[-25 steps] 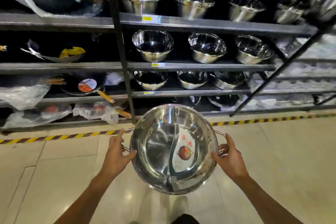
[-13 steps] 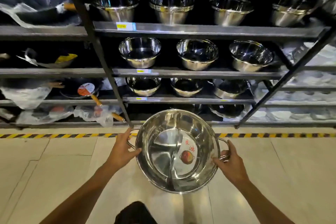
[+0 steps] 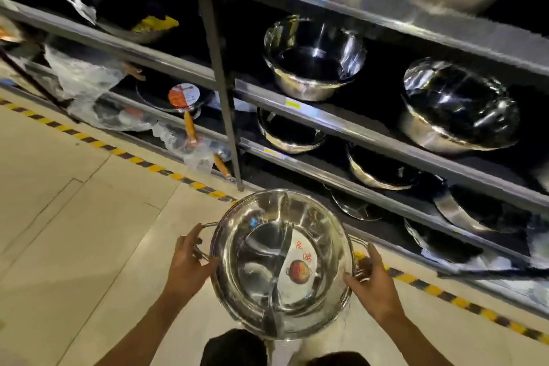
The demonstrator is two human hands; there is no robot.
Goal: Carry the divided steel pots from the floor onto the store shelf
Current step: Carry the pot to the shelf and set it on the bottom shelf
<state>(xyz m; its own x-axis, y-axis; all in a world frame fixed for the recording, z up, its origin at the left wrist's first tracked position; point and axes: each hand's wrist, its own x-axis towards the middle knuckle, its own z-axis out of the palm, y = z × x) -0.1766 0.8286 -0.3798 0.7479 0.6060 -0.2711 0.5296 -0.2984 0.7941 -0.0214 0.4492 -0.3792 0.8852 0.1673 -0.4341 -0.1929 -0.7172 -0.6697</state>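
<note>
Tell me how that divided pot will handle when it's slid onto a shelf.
The pot looks rigid, so it shouldn't flex. Its polished steel is probably slippery. Each hand grips a handle, so tipping seems unlikely.

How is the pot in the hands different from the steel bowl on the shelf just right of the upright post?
The divided pot has a partition, a sticker and side handles; the steel bowl shows none. The pot is carried by both hands; the bowl rests on the shelf. Both are shiny steel.

- One camera only, worn on the person's head.
- It looks forward and down, tilted, close over the pot (image 3: 282, 264).
- The shelf (image 3: 356, 128) runs slantwise just ahead, floor (image 3: 74, 232) below.
</note>
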